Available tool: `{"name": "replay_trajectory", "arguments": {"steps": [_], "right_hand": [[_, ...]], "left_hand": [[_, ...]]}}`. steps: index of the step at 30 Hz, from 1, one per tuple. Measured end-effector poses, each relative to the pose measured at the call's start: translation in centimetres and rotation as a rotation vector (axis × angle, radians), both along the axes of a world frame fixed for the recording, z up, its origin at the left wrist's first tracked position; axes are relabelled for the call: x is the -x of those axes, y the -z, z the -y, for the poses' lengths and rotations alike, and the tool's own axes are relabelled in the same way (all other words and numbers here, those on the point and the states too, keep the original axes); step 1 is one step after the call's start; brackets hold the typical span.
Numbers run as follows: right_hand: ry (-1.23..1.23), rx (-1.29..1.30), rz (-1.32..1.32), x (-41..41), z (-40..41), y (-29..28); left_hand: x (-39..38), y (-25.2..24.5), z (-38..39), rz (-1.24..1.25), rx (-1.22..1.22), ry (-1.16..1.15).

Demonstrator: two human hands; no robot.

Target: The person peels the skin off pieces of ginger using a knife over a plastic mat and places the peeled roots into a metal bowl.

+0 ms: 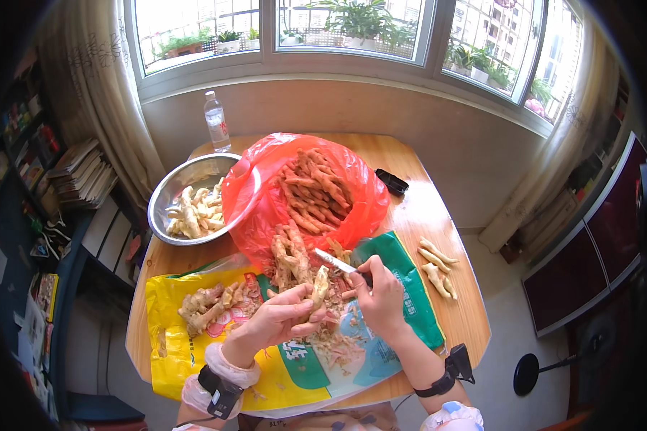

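My left hand (286, 318) holds a partly pale, peeled-looking piece of ginger (320, 285) upright between thumb and fingers. In my right hand (380, 296) is a small knife (334, 261); its blade points up and left, just above the ginger and apart from it. Beneath both hands, thin peel scraps (337, 345) lie on a yellow and green plastic sack (237, 388). Unpeeled ginger (291, 258) sits just beyond my left hand, and another knobbly ginger root (207, 310) rests to its left.
A red plastic bag (366, 199) full of ginger roots (315, 188) stands open at the back. Left of it, a steel bowl (162, 215) holds pale ginger (194, 213). Further pale pieces (436, 269), a black case (392, 182) and a water bottle (217, 124) stand around the wooden table (463, 323).
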State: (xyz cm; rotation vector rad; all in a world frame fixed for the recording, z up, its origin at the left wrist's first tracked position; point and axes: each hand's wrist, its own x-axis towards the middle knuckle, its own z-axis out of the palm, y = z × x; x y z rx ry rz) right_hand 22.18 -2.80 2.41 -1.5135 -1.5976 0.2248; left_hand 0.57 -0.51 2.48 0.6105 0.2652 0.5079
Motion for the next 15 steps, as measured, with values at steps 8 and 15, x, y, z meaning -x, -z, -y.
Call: {"name": "replay_trajectory", "arguments": {"steps": [8, 15], "right_hand": [[-0.121, -0.094, -0.031, 1.1, 1.0, -0.1], [-0.228, -0.084, 0.043, 1.9, 1.3, 0.5]], "left_hand": [[-0.9, 0.3, -0.1, -0.148, -0.203, -0.261], [-1.0, 1.4, -0.1, -0.234, -0.375, -0.329]]}}
